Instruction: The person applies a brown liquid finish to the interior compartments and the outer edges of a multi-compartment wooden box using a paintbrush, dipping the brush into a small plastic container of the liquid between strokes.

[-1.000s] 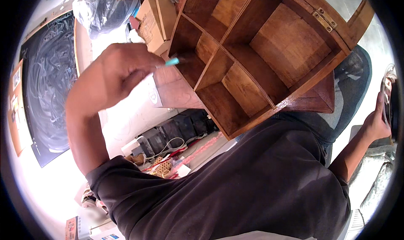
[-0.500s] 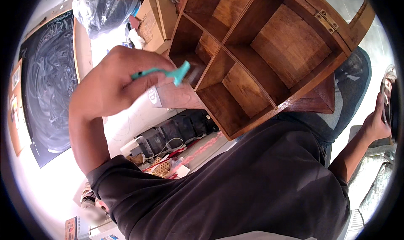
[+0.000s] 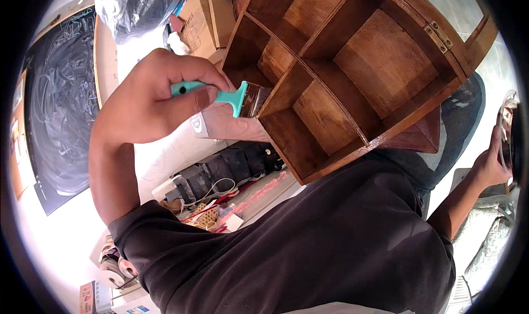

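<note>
My left hand [image 3: 157, 102] pinches the teal handle of a paintbrush [image 3: 237, 96] between thumb and fingers. The brush's wet, brown bristles lie at the left edge of a brown wooden box [image 3: 361, 140] divided into compartments, and seem to touch it. The box tilts in front of me, its open compartments facing up, with a brass hinge [image 3: 439, 37] at its upper right side. Far to the right, my right hand [image 3: 492, 162] grips a round container [image 3: 505, 129] with a shiny rim. The picture's dark edge cuts it off, so its contents are hidden.
Cardboard boxes [image 3: 204, 22] and a clear plastic bag [image 3: 138, 11] are beyond the box at upper left. A blackboard [image 3: 60, 115] stands at the left. Below the brush lie a black case-like object [image 3: 226, 168], a white cable and small odds and ends.
The brush, blurred before, is now sharp, and its head has shifted slightly right against the box's edge. The box appears a little farther right in view. My right hand keeps its hold.
</note>
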`<action>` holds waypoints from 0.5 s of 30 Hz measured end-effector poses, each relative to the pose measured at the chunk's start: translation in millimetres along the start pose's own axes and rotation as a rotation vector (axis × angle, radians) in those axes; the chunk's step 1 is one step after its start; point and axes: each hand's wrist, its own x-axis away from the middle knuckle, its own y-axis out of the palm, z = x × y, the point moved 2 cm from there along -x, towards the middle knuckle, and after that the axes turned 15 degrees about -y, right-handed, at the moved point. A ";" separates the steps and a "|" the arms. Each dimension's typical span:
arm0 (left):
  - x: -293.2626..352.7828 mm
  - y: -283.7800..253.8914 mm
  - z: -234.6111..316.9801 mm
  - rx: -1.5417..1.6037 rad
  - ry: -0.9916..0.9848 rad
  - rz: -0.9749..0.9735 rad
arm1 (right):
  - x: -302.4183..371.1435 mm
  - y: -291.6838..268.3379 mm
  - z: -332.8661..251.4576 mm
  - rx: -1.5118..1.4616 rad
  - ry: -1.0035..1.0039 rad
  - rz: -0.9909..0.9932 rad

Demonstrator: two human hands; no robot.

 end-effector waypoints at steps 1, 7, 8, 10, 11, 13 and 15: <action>-2.0 -1.5 -4.0 0.004 0.002 0.005 | -2.4 3.6 -5.7 -0.030 -0.011 0.009; -0.4 -20.0 -17.5 -0.325 -0.152 0.179 | -10.1 24.0 -50.2 -0.236 -0.055 0.080; 1.9 -19.2 -17.3 -0.322 -0.164 0.180 | -11.1 25.4 -52.8 -0.250 -0.052 0.091; 5.3 -11.7 -18.4 -0.391 -0.042 0.239 | -11.8 24.7 -52.5 -0.267 -0.043 0.091; 9.4 -8.9 -15.3 -0.456 0.074 0.299 | -11.1 23.2 -50.6 -0.272 -0.039 0.093; 12.0 -3.5 1.0 -0.502 0.048 0.311 | -9.3 19.9 -47.0 -0.227 -0.025 0.059; 15.6 -6.2 13.6 -0.471 -0.024 0.409 | -10.2 23.6 -55.2 -0.182 0.007 0.069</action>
